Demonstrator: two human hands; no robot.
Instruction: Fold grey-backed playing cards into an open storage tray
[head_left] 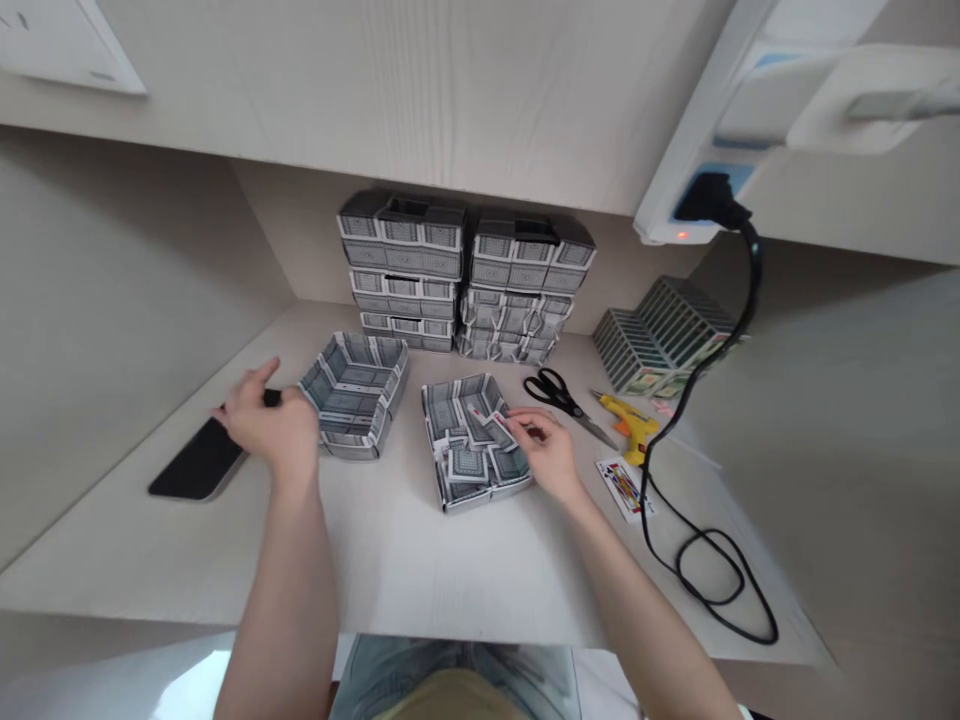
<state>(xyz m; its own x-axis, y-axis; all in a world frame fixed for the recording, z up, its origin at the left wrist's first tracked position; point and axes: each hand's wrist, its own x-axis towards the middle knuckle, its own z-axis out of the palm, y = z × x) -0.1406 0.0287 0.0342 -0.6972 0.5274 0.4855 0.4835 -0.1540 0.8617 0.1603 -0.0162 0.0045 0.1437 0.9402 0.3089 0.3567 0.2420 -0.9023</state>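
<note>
left hand (271, 428) rests with loosely curled fingers against the side of an open card-built box (355, 393), near a black phone (201, 460). right hand (546, 450) pinches a card piece at the edge of a second card-built box (472, 442) on the desk (420, 560). scissors (562, 398) lie just beyond.

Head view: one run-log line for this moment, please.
left hand at empty card tray | right hand fingering cards in second tray
</note>
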